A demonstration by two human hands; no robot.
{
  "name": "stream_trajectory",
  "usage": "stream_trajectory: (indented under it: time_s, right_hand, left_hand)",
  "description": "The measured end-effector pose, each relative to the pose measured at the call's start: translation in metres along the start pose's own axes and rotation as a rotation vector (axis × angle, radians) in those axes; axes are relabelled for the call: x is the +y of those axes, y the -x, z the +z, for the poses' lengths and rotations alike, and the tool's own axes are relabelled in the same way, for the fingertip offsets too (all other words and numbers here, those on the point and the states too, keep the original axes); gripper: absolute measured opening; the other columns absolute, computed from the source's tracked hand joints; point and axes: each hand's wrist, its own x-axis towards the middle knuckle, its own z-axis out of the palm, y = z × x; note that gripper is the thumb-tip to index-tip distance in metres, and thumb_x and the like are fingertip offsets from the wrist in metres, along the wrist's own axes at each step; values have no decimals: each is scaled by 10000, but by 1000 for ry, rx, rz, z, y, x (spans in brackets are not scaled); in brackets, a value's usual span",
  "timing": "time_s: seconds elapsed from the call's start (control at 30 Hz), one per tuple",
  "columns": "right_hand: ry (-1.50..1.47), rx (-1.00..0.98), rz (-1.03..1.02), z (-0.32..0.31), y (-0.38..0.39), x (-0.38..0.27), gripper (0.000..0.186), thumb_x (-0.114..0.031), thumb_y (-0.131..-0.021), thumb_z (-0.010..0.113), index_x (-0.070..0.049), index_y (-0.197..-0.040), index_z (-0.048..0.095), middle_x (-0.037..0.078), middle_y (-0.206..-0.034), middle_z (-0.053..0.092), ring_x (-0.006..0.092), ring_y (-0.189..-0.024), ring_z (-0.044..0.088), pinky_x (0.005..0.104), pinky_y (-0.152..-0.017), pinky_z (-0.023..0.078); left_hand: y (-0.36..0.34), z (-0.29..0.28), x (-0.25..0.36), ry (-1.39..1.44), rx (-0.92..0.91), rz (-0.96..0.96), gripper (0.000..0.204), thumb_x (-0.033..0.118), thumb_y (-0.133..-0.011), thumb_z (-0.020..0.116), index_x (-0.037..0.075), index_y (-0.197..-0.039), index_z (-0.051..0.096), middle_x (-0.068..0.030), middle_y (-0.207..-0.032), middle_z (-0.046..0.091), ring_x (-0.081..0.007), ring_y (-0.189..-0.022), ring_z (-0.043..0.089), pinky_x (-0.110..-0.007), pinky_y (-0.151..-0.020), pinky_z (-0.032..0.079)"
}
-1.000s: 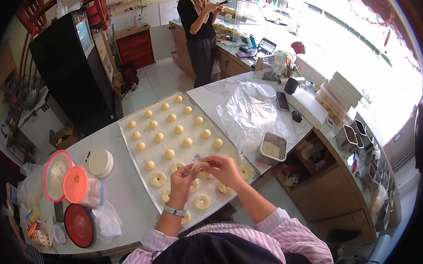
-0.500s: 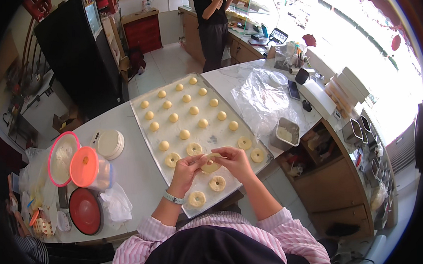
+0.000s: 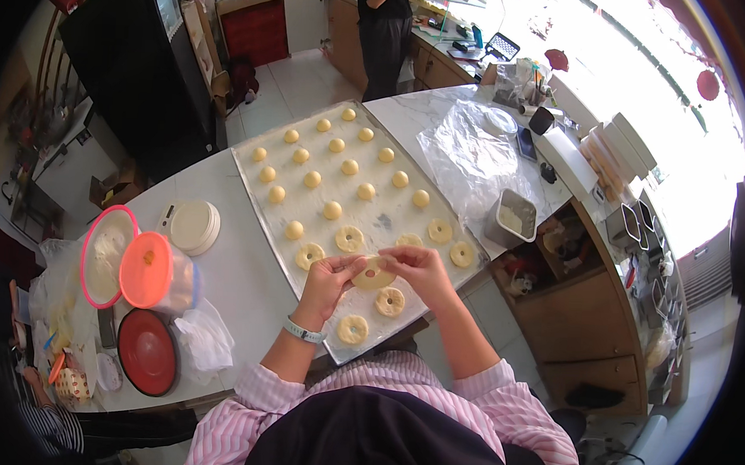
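Above the near part of a large baking tray [image 3: 381, 222], a flattened ring of pale dough [image 3: 377, 278] is held up between both hands. My left hand [image 3: 329, 285] pinches its left side with thumb and fingers. On the opposite edge, my right hand [image 3: 418, 273] is closed on the ring, its fingertips partly overlapping the dough. The ring's small centre hole shows between the hands. Several dough rings lie around it on the tray, such as one ring [image 3: 389, 301] just below and another ring [image 3: 352, 330] nearest me. Rows of round dough balls [image 3: 350, 167] fill the tray's far part.
Left on the counter are a kitchen scale [image 3: 191, 226], a pink-rimmed bowl [image 3: 88, 262], an orange-lidded tub [image 3: 146, 270] and a dark red lid [image 3: 149, 352]. Clear plastic sheeting [image 3: 463, 153] and a metal tin [image 3: 512, 220] lie right. A person [image 3: 385, 46] stands beyond the counter.
The view has shifted, so the tray sits higher in it. The dough ring now faces upward with its hole more visible. Both hands keep hold of it.
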Motion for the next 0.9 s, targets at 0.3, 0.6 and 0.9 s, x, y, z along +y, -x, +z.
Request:
stream_trajectory:
  time_s: [0.3,0.6,0.9]
  right_hand:
    - [30,-57,16,-34,-19,-4,238,-80,-840,638,23,-1055,641,66,-941,634,107,-811,611,247,-754,487]
    - [41,-105,32,-68,-44,-12,279,-97,-844,636,22,-1096,622,62,-928,662,97,-844,610,226,-753,478]
    - [-15,-111,60,-84,-63,-6,268,-102,-841,648,31,-1073,634,43,-871,661,79,-806,597,222,-746,467]
  left_hand:
    - [-32,24,-7,36,-14,-34,233,130,-822,684,-38,-981,659,-82,-887,669,-121,-778,634,-227,-687,526]
    - [-56,47,-3,36,-17,-55,238,159,-852,651,-39,-984,645,-91,-894,663,-128,-800,637,-242,-693,526]
    - [-67,58,-1,62,-25,-64,267,182,-844,665,-49,-977,641,-73,-869,655,-115,-782,628,-237,-694,526]
